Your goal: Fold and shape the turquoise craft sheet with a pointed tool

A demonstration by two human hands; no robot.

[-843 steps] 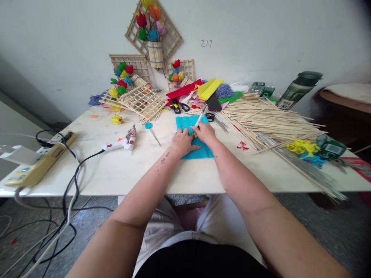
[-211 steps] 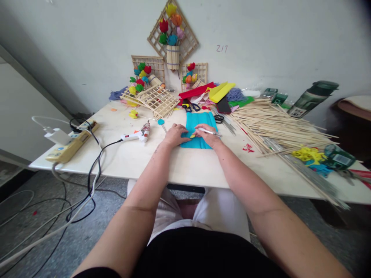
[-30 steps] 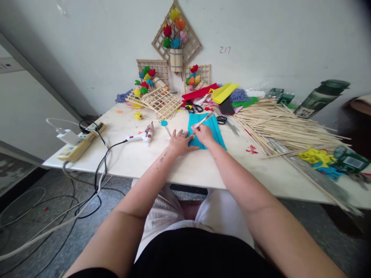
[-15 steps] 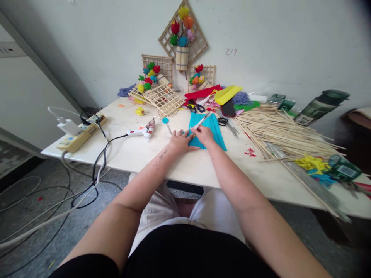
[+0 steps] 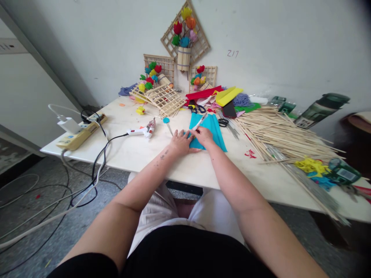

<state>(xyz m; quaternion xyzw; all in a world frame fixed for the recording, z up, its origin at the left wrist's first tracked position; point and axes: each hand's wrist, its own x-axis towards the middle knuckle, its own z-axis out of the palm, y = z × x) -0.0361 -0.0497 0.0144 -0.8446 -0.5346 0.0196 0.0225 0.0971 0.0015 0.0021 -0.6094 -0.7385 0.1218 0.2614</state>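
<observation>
A sheet of blue crepe paper (image 5: 216, 133) lies on the table in front of me. My left hand (image 5: 181, 143) rests flat on its left edge, fingers spread and thumb stretched to the right. Closed round a slim white pen (image 5: 199, 121), my right hand (image 5: 203, 137) is over the paper, close beside the left fingertips. The pen slants up and away from the hand; its lower end is hidden by the fingers. Just left of my hands lies a blue disc on a thin stem (image 5: 166, 121). Black scissors (image 5: 223, 122) lie at the paper's right edge.
A white glue gun (image 5: 142, 132) and a yellow power strip (image 5: 75, 139) with trailing cables are on the left. Many wooden sticks (image 5: 278, 131) spread across the right, near a dark bottle (image 5: 321, 110). Wooden lattices (image 5: 165, 99) with paper flowers stand behind.
My hands stay at the paper with almost the same pose; the right one has shifted very slightly against the left fingers. The whole view has moved a little.
</observation>
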